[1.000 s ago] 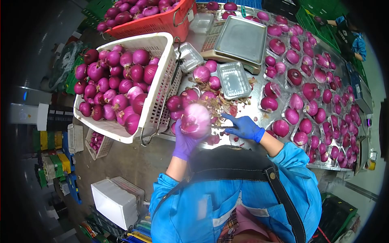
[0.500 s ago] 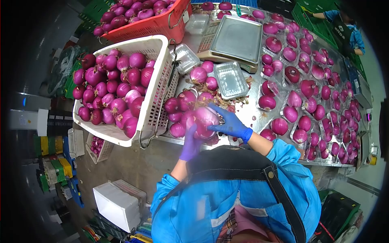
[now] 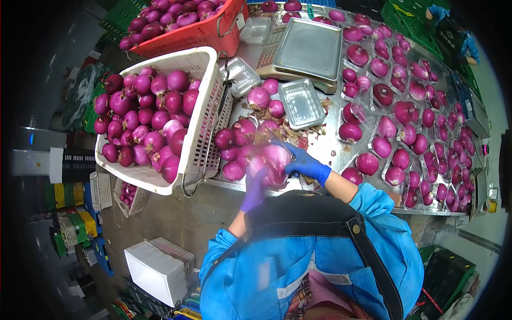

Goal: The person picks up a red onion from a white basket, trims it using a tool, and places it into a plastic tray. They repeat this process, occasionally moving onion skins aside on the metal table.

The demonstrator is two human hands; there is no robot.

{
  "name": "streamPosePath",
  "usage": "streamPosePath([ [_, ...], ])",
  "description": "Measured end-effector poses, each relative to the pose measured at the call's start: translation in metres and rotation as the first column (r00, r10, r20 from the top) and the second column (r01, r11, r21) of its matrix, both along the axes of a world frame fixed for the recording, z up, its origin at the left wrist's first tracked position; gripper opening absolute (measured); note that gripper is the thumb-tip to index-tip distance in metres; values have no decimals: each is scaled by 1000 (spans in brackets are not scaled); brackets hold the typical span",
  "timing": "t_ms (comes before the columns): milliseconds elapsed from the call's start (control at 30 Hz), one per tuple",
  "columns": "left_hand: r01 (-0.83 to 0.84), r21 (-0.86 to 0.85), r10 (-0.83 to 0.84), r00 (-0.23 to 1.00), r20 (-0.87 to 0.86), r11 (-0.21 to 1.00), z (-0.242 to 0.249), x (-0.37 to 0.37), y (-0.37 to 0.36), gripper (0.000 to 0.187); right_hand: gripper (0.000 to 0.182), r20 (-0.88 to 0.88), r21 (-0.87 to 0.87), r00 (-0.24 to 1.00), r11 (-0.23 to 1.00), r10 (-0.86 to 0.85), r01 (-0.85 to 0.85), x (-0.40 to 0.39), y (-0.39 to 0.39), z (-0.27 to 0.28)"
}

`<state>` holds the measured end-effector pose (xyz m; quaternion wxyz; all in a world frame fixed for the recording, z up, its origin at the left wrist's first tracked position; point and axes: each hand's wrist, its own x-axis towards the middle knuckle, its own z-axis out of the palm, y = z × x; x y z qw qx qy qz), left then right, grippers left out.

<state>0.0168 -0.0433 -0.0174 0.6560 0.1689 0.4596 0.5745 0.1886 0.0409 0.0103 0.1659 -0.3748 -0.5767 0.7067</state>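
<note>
A large red onion (image 3: 276,161) is held over the near edge of the metal table, just in front of my apron. My left hand (image 3: 255,188), in a purple glove, is closed on its lower left side. In a blue glove, my right hand (image 3: 306,163) grips the onion from the right, with fingers along its top and the thumb below. A small dark spot shows between those fingers; I cannot make out what it is. Several loose onions (image 3: 233,170) lie left of my hands. Dry skins and a clear plastic tray (image 3: 302,104) are just beyond.
A white basket (image 3: 208,58) full of onions stands at the left, with a red crate (image 3: 229,34) of onions behind. A scale (image 3: 312,48) with a metal pan sits at the back. Rows of onions in clear trays (image 3: 381,146) cover the right side. Another person's sleeve (image 3: 469,48) shows far right.
My right-hand fingers have shifted slightly on the onion, and my left hand has dropped a little. The onion appears turned. The whole view has moved slightly.
</note>
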Motion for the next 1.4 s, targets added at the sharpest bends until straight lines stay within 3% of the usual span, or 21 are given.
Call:
streamPosePath([
  [67, 54, 50, -51, 997, -62, 997, -22, -5, -2, 64, 69, 17, -40, 1000, 999, 6, -6, -1, -1, -1],
  [133, 76, 10, -76, 996, -50, 997, -32, -7, -3, 67, 65, 34, -81, 999, 997, 13, -10, -2, -2, -7],
  [200, 98, -32, -99, 994, -36, 995, -32, -10, -4, 69, 59, 114, 381, 989, 923, -98, 48, -4, -6, -21],
  [267, 103, -95, -75, 963, 259, 990, -22, -16, -4, 74, 58, 105, 274, 993, 961, -54, 23, 6, -4, -26],
  [300, 111, -124, -53, 915, 399, 986, -14, -19, -3, 77, 57, 92, 165, 996, 986, -9, -6, 10, -2, -24],
  [367, 139, -176, 8, 762, 647, 975, 0, -25, -3, 82, 58, 50, 155, 999, 988, -5, -3, 13, -2, -18],
  [433, 139, -129, -24, 766, 642, 982, 14, -25, 0, 79, 64, 185, 328, 982, 944, -42, -22, 10, -2, -15],
  [467, 155, -153, -48, 837, 545, 976, 24, -24, 3, 76, 64, 184, 327, 982, 945, -38, -25, 7, 0, -15],
  [500, 169, -180, -74, 894, 442, 969, 29, -23, 4, 73, 67, 114, 565, 993, 824, -30, -39, 5, 1, -15],
  [533, 230, -128, -131, 840, 527, 965, 26, -28, 1, 67, 71, 48, 762, 999, 647, -5, -34, 2, 2, -14],
  [633, 336, -45, -289, 864, 413, 941, 35, -22, -1, 64, 75, 168, 794, 980, 575, 106, -198, -4, 2, -2],
  [700, 374, -58, -298, 813, 501, 925, 25, -22, -1, 62, 74, 192, 792, 971, 562, 142, -239, -3, 3, 0],
  [767, 399, 57, -357, 737, 574, 915, 35, -15, -4, 60, 72, 231, 731, 950, 607, 210, -313, 0, 2, 14],
  [900, 414, -9, -361, 805, 471, 910, 41, -11, -13, 59, 68, 152, 697, 960, 663, 235, -273, 5, -2, 5],
  [1000, 408, -16, -339, 781, 524, 913, 26, -18, -13, 62, 65, 116, 810, 977, 551, 180, -198, 5, -6, -4],
  [1067, 484, 81, -438, 695, 571, 871, 9, -25, -13, 63, 63, 145, 893, 984, 415, 100, -174, 6, -16, 4],
  [1100, 487, 81, -440, 693, 571, 870, 16, -23, -13, 63, 63, 146, 893, 985, 416, 97, -173, 5, -19, 3],
  [1167, 425, 60, -420, 846, 327, 903, 41, -18, -16, 64, 59, 168, 914, 985, 368, 36, -169, 5, -25, -1],
  [1300, 281, -50, -251, 914, 320, 958, 49, -12, -23, 54, 61, 73, 881, 996, 472, -53, -39, -1, -30, -23],
  [1367, 389, 47, -388, 921, -40, 920, 44, -15, -22, 61, 63, 219, 635, 954, 773, -205, 20, 0, -21, -27],
  [1400, 453, 76, -427, 876, -224, 888, 41, -18, -22, 65, 61, -46, 388, 953, 874, -300, 293, 4, -6, 2],
])
